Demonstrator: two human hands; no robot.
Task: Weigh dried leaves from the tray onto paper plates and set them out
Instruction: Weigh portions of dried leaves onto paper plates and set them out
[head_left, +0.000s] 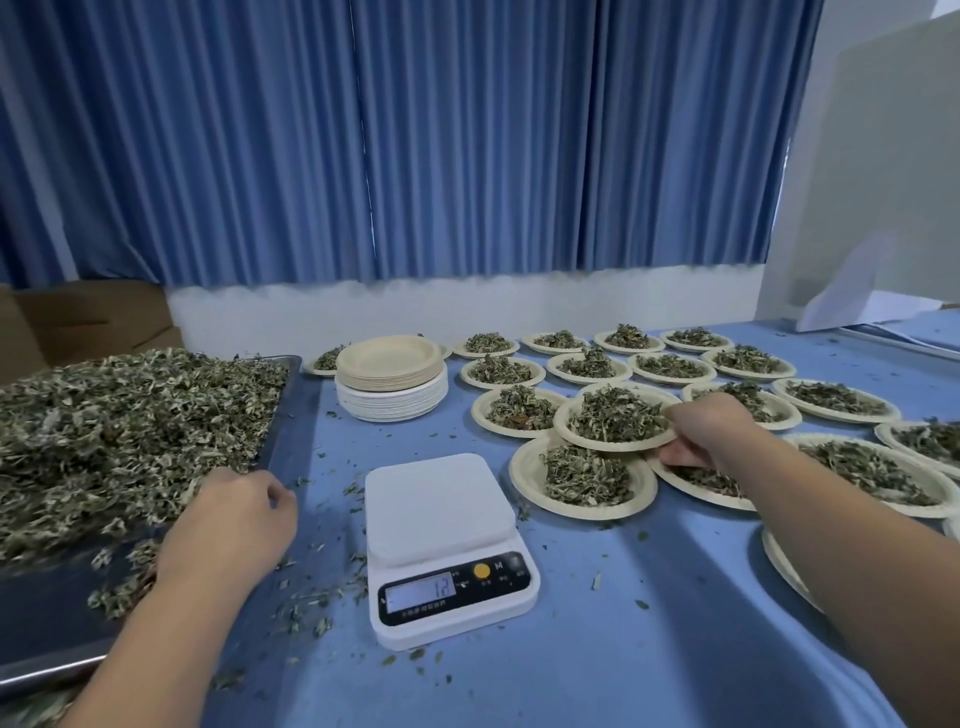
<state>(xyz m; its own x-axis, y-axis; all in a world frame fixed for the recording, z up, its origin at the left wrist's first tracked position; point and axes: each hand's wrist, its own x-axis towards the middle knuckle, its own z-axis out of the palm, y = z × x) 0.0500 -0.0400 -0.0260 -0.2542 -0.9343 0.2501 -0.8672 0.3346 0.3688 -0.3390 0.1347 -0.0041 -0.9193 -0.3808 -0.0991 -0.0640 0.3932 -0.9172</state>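
While you hold one loaded plate at the right of the table (597, 665), the stock reads as follows.

Right hand (706, 431): your fingers are curled round the right rim of a paper plate (613, 445), pinching it.
Paper plate: heaped with dried leaves and held level. From the head camera its rim overlaps the plates beside it, to the right of the scale and farther off.
Left hand (234, 514): it lies at the near right corner of the tray, seen from the back, with the fingers curled in at the edge of the leaf pile. You cannot tell whether it has hold of any leaves.
Tray (41, 623): metal, on the left of the table, its far part piled with dried leaves (119, 431).
Scale (447, 545): white, near the middle of the table, between your hands. The display (421, 592) is lit, but its digits are too blurred to read surely.
Stack of empty plates (392, 374): beyond the scale, just right of the tray's far corner.
Filled plates (670, 366): in rows across the right and far right of the table, each carrying a mound of leaves.
Loose crumbs (311, 603): scattered on the blue table between tray and scale.
Curtain (467, 140): blue, pleated, along the far wall.
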